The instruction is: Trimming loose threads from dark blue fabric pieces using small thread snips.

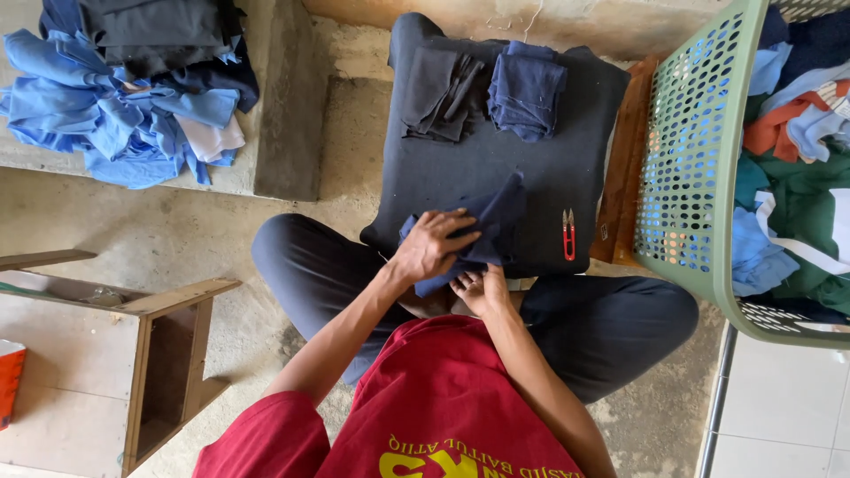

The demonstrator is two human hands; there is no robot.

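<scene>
Navy cloth piece (485, 232), pinched in both hands' grip, over dark padded board (531, 177) on concrete floor (177, 239).

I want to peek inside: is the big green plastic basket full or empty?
Full: the green plastic laundry basket is heaped with blue, orange and green clothes up to its rim.

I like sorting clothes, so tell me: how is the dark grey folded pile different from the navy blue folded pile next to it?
The dark grey folded cloth pile is charcoal and lies to the left; the navy blue folded cloth pile is bluer and lies to the right. The grey pile's pieces are fanned apart, while the navy pile sits in a tighter bundle. Both rest on the dark cloth-covered board, away from the hands.
</scene>
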